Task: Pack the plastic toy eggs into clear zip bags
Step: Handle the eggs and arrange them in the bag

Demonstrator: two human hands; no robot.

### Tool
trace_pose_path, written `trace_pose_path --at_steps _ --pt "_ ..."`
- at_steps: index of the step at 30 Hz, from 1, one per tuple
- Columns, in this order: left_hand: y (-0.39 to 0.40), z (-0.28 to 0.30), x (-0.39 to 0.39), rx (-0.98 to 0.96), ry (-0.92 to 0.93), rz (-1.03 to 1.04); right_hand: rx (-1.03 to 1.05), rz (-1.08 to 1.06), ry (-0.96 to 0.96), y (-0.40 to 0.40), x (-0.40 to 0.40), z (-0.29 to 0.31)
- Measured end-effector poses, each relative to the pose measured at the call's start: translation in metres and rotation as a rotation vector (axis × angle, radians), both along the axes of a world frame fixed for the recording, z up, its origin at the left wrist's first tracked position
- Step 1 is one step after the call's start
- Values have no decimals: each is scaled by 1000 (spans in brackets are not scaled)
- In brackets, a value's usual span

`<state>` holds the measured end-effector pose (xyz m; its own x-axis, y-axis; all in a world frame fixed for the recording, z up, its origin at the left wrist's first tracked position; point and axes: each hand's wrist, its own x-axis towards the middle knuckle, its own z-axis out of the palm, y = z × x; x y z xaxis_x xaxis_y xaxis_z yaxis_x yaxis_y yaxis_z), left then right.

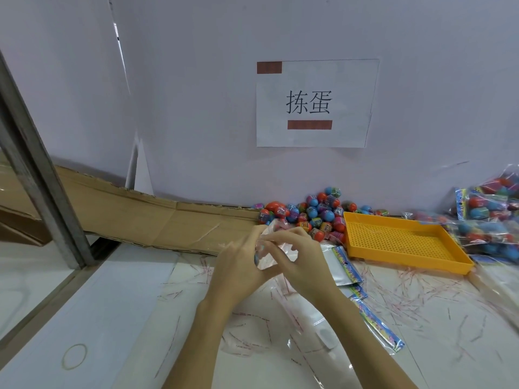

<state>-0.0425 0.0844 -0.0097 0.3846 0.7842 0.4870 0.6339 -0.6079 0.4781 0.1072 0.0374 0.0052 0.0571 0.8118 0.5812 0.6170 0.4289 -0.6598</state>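
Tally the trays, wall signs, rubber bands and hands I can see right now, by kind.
Yellow tray: 1
Paper wall sign: 1
Rubber band: 1
Hands: 2, left hand and right hand, both holding the clear bag
Total: 5

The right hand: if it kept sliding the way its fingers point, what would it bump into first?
The right hand points left toward the left hand, and both pinch the clear zip bag between them. So it would probably press into that bag first, then the left hand's fingers, though depth is hard to judge.
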Motion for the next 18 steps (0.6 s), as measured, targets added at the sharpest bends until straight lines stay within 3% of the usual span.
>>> trace_pose_path --at_steps 3,5,9,11,13,18 --pt "1 0 2 -225 -94 -72 53 -62 55 -2 5 7" --pt "1 2 2 -215 -178 -40 71 -70 127 -3 5 12" --pt "5 2 -7 -232 -355 116 110 -51 505 -2 12 23" --pt "8 0 -10 -269 -466 167 69 -125 571 4 24 22" --pt "10 0 -12 -318 -566 169 -43 -203 479 12 32 13" --pt "12 -1 -9 -383 -652 183 -251 -266 -109 42 33 -14"
